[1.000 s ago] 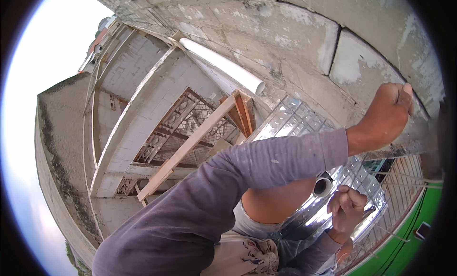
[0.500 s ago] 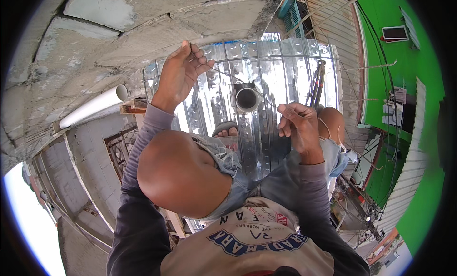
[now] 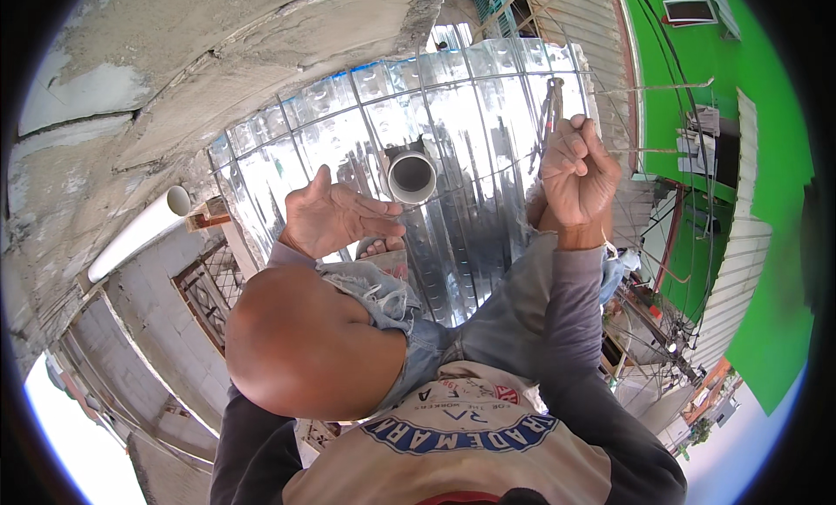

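My left hand is open just left of a grey-white plastic pipe, its fingers stretched toward the rim and nothing visible in them. The pipe's round open end points up through the steel mesh, which lies over shiny corrugated sheeting. To the right, my right hand is raised with its fingertips pinched together on a thin wire, of which little can be made out. Just beyond that hand, a pair of long-handled pincers rests on the mesh, partly covered by my fingers.
Along the far left runs a rough concrete wall, with a white pipe beneath it. Bare rods stick out on the right, before a green wall and hanging cables. My bent knees flank the sheeting.
My left hand has let go of the wire, come down nearer and opened beside the pipe. My right hand has moved up and to the right, away from the pipe. The view has shifted.
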`<action>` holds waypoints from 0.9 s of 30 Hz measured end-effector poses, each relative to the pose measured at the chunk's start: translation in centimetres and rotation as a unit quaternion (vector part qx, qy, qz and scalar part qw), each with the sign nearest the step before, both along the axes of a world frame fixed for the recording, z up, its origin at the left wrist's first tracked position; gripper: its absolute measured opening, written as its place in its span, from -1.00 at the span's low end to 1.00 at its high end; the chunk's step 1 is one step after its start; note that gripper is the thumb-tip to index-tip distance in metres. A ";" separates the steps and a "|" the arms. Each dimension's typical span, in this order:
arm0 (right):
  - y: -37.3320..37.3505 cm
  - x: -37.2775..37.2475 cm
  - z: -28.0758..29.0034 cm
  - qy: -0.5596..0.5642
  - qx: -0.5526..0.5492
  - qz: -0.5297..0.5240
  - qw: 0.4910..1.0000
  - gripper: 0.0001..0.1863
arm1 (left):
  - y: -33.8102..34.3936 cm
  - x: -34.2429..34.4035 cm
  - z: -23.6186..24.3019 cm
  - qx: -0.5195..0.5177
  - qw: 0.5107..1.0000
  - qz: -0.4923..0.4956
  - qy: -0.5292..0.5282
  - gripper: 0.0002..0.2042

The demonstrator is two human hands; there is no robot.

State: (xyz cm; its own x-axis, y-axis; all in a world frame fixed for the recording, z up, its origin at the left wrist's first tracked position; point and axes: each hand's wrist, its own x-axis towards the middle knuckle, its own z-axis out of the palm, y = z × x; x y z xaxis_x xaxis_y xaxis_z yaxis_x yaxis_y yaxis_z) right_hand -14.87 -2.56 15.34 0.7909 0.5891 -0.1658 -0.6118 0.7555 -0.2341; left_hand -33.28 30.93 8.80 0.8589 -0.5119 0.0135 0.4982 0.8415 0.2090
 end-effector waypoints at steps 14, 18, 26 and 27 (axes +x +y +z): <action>8.7 -0.2 0.5 -0.076 -0.381 0.112 0.915 -0.66 | -2.5 6.8 2.1 0.577 0.816 0.020 0.017 -0.33; 11.3 1.9 -2.4 -0.233 -0.522 0.060 0.818 -0.64 | -3.0 9.7 4.9 0.551 0.834 0.023 -0.003 -0.46; 13.9 1.4 -2.3 -0.239 -0.512 0.076 0.822 -0.70 | -4.0 13.0 3.8 0.565 0.819 0.092 -0.018 -0.64; 13.5 1.4 -2.5 -0.245 -0.528 0.058 0.811 -0.71 | -4.7 13.3 3.9 0.571 0.818 0.074 -0.014 -0.64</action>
